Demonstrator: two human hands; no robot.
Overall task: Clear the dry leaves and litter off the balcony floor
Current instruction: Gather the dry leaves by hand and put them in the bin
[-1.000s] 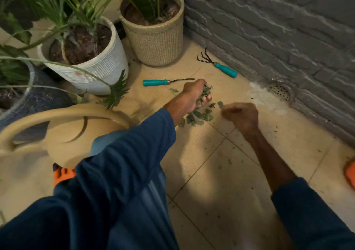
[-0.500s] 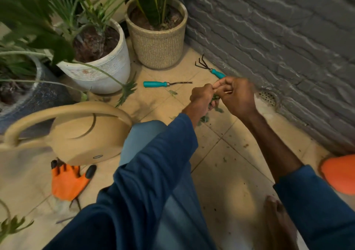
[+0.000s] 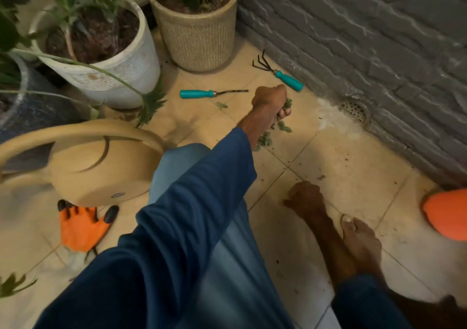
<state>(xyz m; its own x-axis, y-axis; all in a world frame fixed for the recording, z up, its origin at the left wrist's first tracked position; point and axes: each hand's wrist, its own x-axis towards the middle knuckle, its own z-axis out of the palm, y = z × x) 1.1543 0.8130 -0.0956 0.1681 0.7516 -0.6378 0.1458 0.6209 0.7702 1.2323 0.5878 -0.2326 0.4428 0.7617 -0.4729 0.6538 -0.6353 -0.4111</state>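
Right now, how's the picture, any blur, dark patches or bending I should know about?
Head view: dim, warm light; the person's shadow darkens the tiles around the right hand, which is smeared, so its grip is unclear. The watering can and near sleeve are soft with blur; the left hand gripping leaves is sharper. Wide-angle bending curves the courses of the brick wall.

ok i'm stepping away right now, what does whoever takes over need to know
Left grip: fist round a bunch of leaves, above the loose ones on the floor.
Right grip: low at the tiles beside the foot, fingers curled; cannot tell if it holds anything.
Done: one handful gathered.
Left: loose leaves by the left forearm, one leaf near the teal tool, dark specks on the tiles. No bin in view for the handful.
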